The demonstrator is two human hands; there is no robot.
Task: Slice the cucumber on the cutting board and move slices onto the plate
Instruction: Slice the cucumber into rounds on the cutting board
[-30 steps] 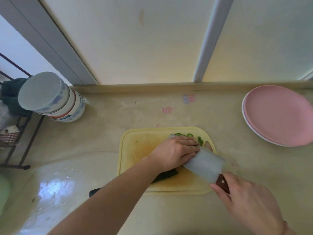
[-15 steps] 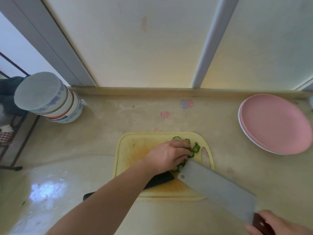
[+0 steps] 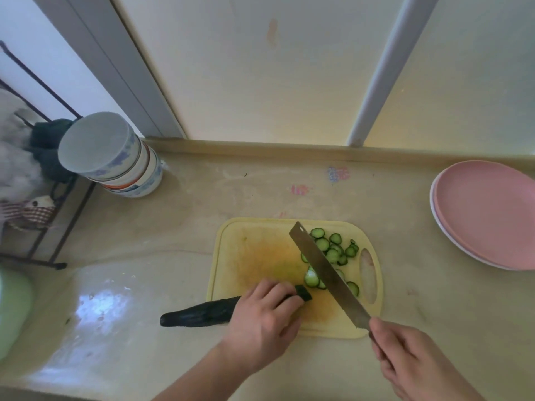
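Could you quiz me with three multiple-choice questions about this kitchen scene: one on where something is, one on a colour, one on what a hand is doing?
1. Where do the cut green cucumber slices lie?
A on the pale yellow plastic cutting board
B on the plate
C in a bowl

2. What colour is the top round plate at the right?
A blue
B pink
C white

3. What is the left hand doing?
A resting flat
B gripping the dark uncut cucumber
C holding the knife

Answers: 1 A, slices sit on the board; 2 B, clearly pink; 3 B, fingers curl round it.

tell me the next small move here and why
Probably sweep the cleaver rightward to gather the cucumber slices toward the pink plate. Its blade lies edge-down among the loose slices, the right hand grips its handle, and the left hand holds the cucumber back.
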